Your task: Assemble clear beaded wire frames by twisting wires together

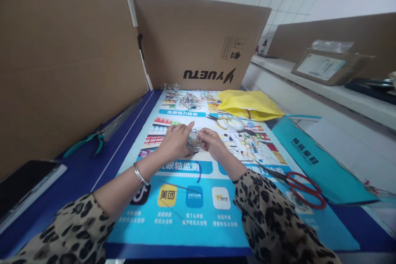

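Over the middle of the printed sheet (229, 231), both hands meet at a small bent-wire piece (194, 140) with a thin, see-through outline. My left hand (173, 142) lies palm down along its left side, index finger stretched out and the other fingers curled against the piece. The right side of it is pinched between thumb and fingertips of my right hand (211, 142). Fingers partly cover the piece, so its full shape is hidden. A short curved purple strand (199, 172) lies just below the hands. Thin dark wires (177, 187) cross the sheet nearer to me.
Red-handled scissors (305, 189) lie at right, beside a teal box flap (321, 161). Behind are a yellow bag (247, 103), a wire coil (232, 123) and tangled wire pieces (189, 99). Teal-handled pliers (99, 144) and a phone (27, 189) are left. Cardboard walls (198, 33) enclose the back.
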A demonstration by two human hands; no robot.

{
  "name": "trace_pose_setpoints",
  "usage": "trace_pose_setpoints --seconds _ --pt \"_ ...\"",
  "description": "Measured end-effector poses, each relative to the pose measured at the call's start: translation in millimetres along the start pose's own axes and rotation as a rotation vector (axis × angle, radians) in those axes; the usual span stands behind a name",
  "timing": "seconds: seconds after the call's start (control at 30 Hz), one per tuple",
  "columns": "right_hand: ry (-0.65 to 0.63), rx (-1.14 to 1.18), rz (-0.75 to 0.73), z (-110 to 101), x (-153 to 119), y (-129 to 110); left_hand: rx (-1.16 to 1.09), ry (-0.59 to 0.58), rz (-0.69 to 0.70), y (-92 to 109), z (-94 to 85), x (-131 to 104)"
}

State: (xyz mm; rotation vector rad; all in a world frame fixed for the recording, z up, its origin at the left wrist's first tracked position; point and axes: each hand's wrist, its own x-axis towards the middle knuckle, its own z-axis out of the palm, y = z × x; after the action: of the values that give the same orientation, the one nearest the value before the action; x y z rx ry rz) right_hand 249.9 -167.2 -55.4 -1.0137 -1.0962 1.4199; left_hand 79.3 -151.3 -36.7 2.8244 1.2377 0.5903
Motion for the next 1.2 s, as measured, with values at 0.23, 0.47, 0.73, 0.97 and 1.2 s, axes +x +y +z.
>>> trace_pose_setpoints --seconds 0.23,0.47,0.73,0.97,1.2 --pt "-0.037 0.067 0.016 8 -5 -9 0.021 -0.048 0.003 -12 7.1 10" --pt "-0.05 0.08 0.039 11 -7 -8 0.306 -0.003 0.05 -9 0.4 7" --pt "-0.029 -0.096 -0.038 13 0 6 0.408 -0.008 0.031 -8 1.1 1" --pt "-0.044 -0.206 -0.036 14 -2 1 0.35 -0.002 0.095 -12 -2.0 -3" --pt "-0.052 -0.337 -0.083 14 -1 3 0.376 -0.023 0.131 -5 -1.3 -5"
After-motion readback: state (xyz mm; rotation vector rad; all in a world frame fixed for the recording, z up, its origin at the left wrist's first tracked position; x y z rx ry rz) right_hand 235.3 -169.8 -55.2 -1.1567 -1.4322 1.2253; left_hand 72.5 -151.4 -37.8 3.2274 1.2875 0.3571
